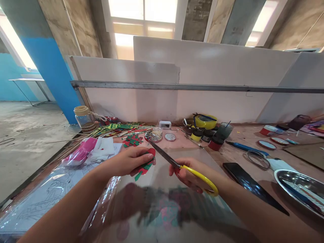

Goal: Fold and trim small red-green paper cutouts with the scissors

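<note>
My left hand is closed around a small red and green cut-out piece, pinched between thumb and fingers; its exact kind is unclear. In my right hand are scissors with yellow handles, their dark blades pointing up and left, just to the right of the cut-out. The blades look close together. Beneath both hands lies a translucent sheet, with blurred red and green shapes showing through it. Beyond my left hand is a small pile of red and green scraps.
Round dishes of beads stand at the back, near paint jars and a yellow tape roll. On the right lie a black phone and a metal bowl. Plastic-covered drawings and a pink packet are left.
</note>
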{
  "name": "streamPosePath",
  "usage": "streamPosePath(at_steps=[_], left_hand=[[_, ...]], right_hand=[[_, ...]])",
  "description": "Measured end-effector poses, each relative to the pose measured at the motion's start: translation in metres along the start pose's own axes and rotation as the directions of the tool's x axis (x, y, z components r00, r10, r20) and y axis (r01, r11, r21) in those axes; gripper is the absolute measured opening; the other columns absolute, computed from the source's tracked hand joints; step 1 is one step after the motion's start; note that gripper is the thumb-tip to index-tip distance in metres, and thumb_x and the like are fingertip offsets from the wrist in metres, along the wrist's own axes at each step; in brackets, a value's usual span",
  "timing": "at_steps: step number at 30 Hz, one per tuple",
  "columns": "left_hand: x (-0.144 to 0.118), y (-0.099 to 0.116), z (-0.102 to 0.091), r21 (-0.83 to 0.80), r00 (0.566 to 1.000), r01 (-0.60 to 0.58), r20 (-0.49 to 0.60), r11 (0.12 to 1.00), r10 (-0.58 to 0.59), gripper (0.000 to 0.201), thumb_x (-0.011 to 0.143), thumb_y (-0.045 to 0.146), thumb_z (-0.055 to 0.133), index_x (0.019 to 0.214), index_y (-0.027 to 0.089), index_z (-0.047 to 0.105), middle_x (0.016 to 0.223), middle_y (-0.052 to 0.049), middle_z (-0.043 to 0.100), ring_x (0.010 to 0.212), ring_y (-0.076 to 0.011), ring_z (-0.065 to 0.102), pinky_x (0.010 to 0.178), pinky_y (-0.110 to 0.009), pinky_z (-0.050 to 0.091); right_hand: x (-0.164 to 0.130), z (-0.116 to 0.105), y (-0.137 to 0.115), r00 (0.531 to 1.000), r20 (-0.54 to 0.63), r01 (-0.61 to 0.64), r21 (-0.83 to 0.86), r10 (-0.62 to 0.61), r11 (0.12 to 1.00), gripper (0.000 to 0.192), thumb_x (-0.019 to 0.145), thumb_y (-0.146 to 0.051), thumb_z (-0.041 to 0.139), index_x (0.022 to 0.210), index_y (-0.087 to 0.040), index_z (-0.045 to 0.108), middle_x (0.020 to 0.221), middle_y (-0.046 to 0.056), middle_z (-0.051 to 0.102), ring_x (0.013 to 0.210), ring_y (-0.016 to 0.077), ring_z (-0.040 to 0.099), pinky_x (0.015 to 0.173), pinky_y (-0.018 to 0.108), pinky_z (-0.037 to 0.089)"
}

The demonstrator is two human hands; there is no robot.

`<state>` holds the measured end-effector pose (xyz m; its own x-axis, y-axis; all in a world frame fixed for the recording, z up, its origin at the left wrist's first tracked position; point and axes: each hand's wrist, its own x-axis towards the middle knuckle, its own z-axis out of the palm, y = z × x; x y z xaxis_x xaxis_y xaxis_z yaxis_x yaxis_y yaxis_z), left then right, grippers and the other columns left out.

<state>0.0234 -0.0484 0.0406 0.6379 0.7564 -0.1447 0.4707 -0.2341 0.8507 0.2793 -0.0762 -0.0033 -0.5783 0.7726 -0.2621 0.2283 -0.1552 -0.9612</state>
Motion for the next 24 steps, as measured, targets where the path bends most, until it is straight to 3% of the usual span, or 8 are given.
streamPosePath(at_steps=[8, 10, 15, 19, 21, 24], left_hand=[[0.012, -0.017, 0.005, 0.102, 0.996, 0.076, 0.029, 0.992, -0.080, 0.044, 0.091, 0.060, 0.051, 0.072, 0.020, 0.051, 0.055, 0.005, 0.046, 0.044, -0.0090, 0.040, 0.039, -0.019, 0.030], [0.014, -0.019, 0.006, 0.100, 0.995, 0.086, 0.035, 0.991, -0.090, 0.045, 0.090, 0.060, 0.052, 0.070, 0.020, 0.049, 0.054, 0.005, 0.047, 0.043, -0.0096, 0.041, 0.039, -0.019, 0.031], [0.010, -0.017, -0.002, 0.187, 0.997, 0.036, 0.057, 0.982, -0.048, 0.046, 0.094, 0.058, 0.048, 0.068, 0.020, 0.051, 0.053, 0.004, 0.049, 0.044, -0.0102, 0.045, 0.040, -0.020, 0.033], [0.000, -0.008, -0.011, 0.178, 0.993, 0.063, 0.083, 0.982, -0.079, 0.042, 0.094, 0.056, 0.050, 0.074, 0.020, 0.057, 0.054, 0.004, 0.051, 0.044, -0.0102, 0.046, 0.041, -0.020, 0.036], [-0.004, -0.003, -0.014, 0.111, 0.996, 0.073, 0.039, 0.991, -0.078, 0.041, 0.094, 0.055, 0.049, 0.076, 0.019, 0.058, 0.054, 0.004, 0.052, 0.043, -0.0100, 0.046, 0.040, -0.020, 0.035], [-0.010, 0.005, -0.015, 0.075, 0.987, -0.022, -0.159, 0.997, 0.033, 0.039, 0.096, 0.051, 0.047, 0.079, 0.019, 0.059, 0.062, 0.000, 0.061, 0.050, -0.0115, 0.054, 0.046, -0.022, 0.044]], right_hand=[[0.023, -0.008, 0.037, 0.997, 0.026, 0.078, -0.025, -0.078, 0.997, 0.039, 0.083, -0.053, 0.063, 0.101, -0.019, 0.059, 0.060, -0.008, 0.042, 0.042, 0.0056, 0.034, 0.032, 0.015, 0.028], [0.026, -0.008, 0.041, 0.998, 0.023, 0.050, 0.011, -0.050, 0.999, 0.036, 0.084, -0.052, 0.062, 0.100, -0.020, 0.058, 0.058, -0.008, 0.042, 0.040, 0.0060, 0.034, 0.031, 0.016, 0.027], [0.028, 0.000, 0.032, 0.997, 0.017, -0.071, 0.090, 0.070, 0.993, 0.025, 0.081, -0.040, 0.064, 0.094, -0.021, 0.056, 0.053, -0.010, 0.042, 0.033, 0.0053, 0.033, 0.029, 0.017, 0.026], [0.022, 0.006, 0.017, 0.995, -0.059, -0.083, 0.009, 0.083, 0.996, 0.021, 0.081, -0.038, 0.064, 0.090, -0.020, 0.057, 0.053, -0.009, 0.042, 0.034, 0.0054, 0.032, 0.030, 0.018, 0.025], [0.016, 0.003, 0.009, 0.996, -0.084, -0.030, -0.081, 0.023, 0.996, 0.025, 0.081, -0.042, 0.066, 0.089, -0.020, 0.057, 0.054, -0.008, 0.042, 0.037, 0.0060, 0.032, 0.032, 0.019, 0.025], [0.006, -0.013, -0.003, 0.963, -0.160, 0.162, -0.295, -0.216, 0.942, 0.029, 0.081, -0.048, 0.068, 0.089, -0.021, 0.059, 0.061, -0.005, 0.044, 0.045, 0.0093, 0.036, 0.039, 0.022, 0.029]])
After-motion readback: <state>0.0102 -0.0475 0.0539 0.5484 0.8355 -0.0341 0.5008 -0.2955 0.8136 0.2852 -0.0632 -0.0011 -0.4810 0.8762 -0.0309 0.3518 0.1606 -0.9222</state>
